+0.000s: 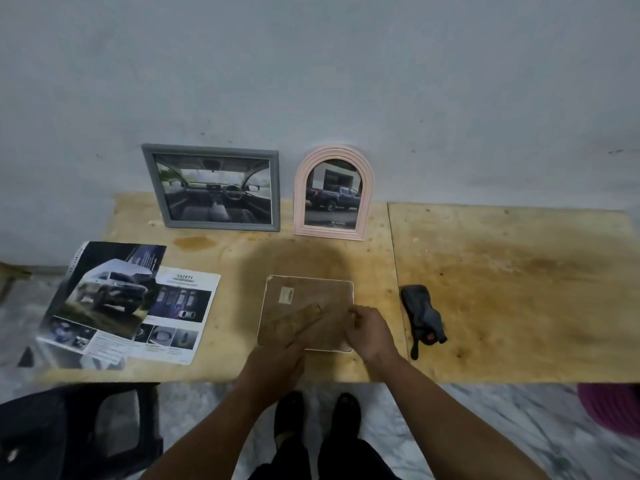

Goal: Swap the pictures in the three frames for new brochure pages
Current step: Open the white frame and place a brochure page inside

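A third frame (304, 299) lies face down near the table's front edge, its brown backing board and stand strut facing up. My left hand (277, 362) rests on its lower left part, fingers reaching toward the strut. My right hand (369, 332) is at its right edge with fingers bent over the rim. A grey rectangular frame (214, 188) with a car-interior picture leans on the wall at the back. Beside it stands a pink arched frame (334, 195) with a pickup-truck picture. Brochure pages (124, 303) lie spread at the table's left.
The plywood table (502, 289) has a seam right of the face-down frame. A dark tool with a red button (424, 317) lies just right of my right hand. A dark chair (79, 431) stands at lower left, and a pink object (613, 407) sits on the floor at right.
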The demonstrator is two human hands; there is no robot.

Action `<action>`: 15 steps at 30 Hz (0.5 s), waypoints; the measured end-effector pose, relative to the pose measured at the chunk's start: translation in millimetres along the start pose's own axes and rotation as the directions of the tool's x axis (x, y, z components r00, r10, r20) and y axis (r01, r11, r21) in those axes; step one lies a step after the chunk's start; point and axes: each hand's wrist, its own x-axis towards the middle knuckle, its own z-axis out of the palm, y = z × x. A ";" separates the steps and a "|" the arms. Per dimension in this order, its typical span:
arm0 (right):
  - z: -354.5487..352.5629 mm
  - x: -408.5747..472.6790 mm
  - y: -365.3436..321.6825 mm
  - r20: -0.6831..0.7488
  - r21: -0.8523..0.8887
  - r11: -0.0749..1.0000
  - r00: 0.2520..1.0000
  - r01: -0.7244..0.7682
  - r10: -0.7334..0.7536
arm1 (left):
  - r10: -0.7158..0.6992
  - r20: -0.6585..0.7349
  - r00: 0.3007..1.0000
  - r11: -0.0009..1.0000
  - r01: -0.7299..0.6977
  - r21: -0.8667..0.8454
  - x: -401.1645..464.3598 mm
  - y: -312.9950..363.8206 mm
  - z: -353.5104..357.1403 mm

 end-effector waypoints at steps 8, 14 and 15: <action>-10.9 31.2 -22.3 0.047 -0.149 0.989 0.999 -0.009 0.016 | -0.255 0.216 0.942 0.966 0.236 0.109 18.4 -72.6 12.6; -3.6 45.9 -26.3 0.042 -0.222 0.974 0.997 -0.046 0.057 | -0.285 0.411 0.866 0.958 0.243 0.152 36.3 -98.8 13.0; -2.9 47.7 -27.2 0.032 -0.224 0.974 0.998 -0.044 0.052 | -0.277 0.411 0.869 0.960 0.233 0.155 38.5 -101.0 13.3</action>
